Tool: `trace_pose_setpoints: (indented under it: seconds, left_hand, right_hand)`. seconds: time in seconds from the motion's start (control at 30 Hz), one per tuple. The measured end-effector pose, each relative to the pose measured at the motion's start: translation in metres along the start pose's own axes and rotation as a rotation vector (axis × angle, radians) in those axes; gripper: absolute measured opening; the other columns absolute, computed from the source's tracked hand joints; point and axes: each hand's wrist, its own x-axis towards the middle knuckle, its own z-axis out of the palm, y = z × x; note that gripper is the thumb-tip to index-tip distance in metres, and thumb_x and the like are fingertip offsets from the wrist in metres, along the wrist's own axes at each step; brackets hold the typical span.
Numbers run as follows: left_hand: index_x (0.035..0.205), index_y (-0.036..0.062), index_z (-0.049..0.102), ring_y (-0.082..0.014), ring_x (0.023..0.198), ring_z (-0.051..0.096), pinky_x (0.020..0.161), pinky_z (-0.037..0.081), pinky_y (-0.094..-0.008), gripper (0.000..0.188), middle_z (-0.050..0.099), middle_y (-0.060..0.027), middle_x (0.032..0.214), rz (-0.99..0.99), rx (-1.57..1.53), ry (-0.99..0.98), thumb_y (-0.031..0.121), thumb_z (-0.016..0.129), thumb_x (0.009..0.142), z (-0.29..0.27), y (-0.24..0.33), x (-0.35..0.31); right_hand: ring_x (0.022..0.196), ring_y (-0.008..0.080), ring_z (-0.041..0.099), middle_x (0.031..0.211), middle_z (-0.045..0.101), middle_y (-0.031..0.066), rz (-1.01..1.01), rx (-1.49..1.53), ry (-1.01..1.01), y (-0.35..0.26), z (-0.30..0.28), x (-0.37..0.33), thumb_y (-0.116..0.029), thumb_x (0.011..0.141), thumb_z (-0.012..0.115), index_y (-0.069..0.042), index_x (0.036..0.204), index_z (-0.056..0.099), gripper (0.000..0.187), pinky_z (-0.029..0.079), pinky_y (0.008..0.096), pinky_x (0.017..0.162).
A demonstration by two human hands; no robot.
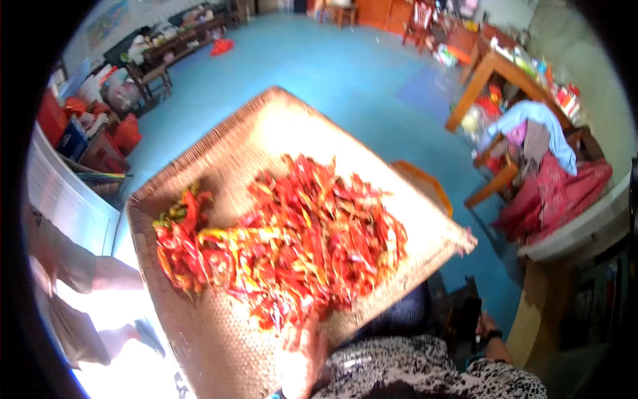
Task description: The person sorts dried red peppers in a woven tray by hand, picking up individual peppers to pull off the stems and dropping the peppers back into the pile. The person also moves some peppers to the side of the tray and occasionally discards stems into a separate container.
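Observation:
A large square woven bamboo tray is tilted in front of me, its rim raised on the sides. Red chili peppers cover its middle in a broad heap. At the tray's left, a smaller bunch of peppers includes some green ones. My left hand reaches over the near part of the tray. Its fingers are stretched out and touch the lower edge of the heap; bright sun washes out detail. My right hand, with a dark band at the wrist, is low at the right, beside a dark object. Its fingers are mostly hidden.
Another person's bare legs show at the left, by a pale door. A wooden table with clothes piled beneath stands right. An orange-rimmed stool or basin is behind the tray. Boxes and bags line the left wall.

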Motion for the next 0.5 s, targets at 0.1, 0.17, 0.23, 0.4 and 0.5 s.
trace_pose_setpoints:
  seconds: [0.1,0.17,0.23,0.4,0.5]
  left_hand:
    - [0.123,0.0035,0.058,-0.0419,0.095,0.063,0.081,0.053,-0.0460,0.048,0.062,-0.0247,0.110,0.184,0.077,0.111,0.005,0.070,0.077,-0.011,-0.032,0.028]
    - [0.122,0.0037,0.059,-0.0392,0.088,0.063,0.077,0.054,-0.0448,0.047,0.062,-0.0216,0.102,0.080,0.162,0.124,0.005,0.070,0.076,-0.018,-0.017,0.003]
    - [0.120,0.0038,0.060,-0.0365,0.081,0.063,0.072,0.054,-0.0437,0.046,0.063,-0.0186,0.094,0.095,0.013,0.170,0.004,0.070,0.075,-0.012,-0.003,0.008]
    - [0.119,0.0039,0.061,-0.0346,0.076,0.063,0.068,0.053,-0.0431,0.046,0.063,-0.0160,0.087,0.080,0.116,0.133,0.004,0.070,0.075,-0.005,-0.029,-0.008]
    - [0.119,0.0040,0.061,-0.0340,0.075,0.063,0.066,0.053,-0.0430,0.045,0.062,-0.0150,0.085,0.164,0.067,0.095,0.004,0.070,0.075,0.005,-0.040,-0.004]
  right_hand:
    - [0.046,0.0293,0.045,0.054,0.046,0.0163,-0.328,-0.692,0.298,-0.020,0.115,0.025,-0.041,0.105,0.034,-0.004,0.062,0.052,0.060,0.040,0.0484,0.048]
    - [0.081,0.0432,0.059,0.102,0.062,0.0279,-0.212,-0.961,0.215,-0.058,0.146,0.010,-0.026,0.104,0.041,0.001,0.129,0.054,0.039,0.045,0.0513,0.088]
    - [0.078,0.0383,0.059,0.101,0.063,0.0253,-1.128,-1.085,1.175,-0.074,0.051,0.041,-0.028,0.104,0.039,0.001,0.123,0.057,0.039,0.047,0.0472,0.080]
    - [0.071,0.0140,0.053,0.086,0.057,0.0019,-0.860,0.346,0.354,-0.378,0.156,-0.117,-0.041,0.098,0.050,-0.011,0.132,0.054,0.046,0.045,0.0293,0.062]
    - [0.059,0.0069,0.040,0.072,0.047,-0.0012,-1.194,0.413,-0.135,-0.511,0.157,-0.262,-0.025,0.100,0.051,-0.004,0.151,0.027,0.060,0.037,0.0220,0.054]
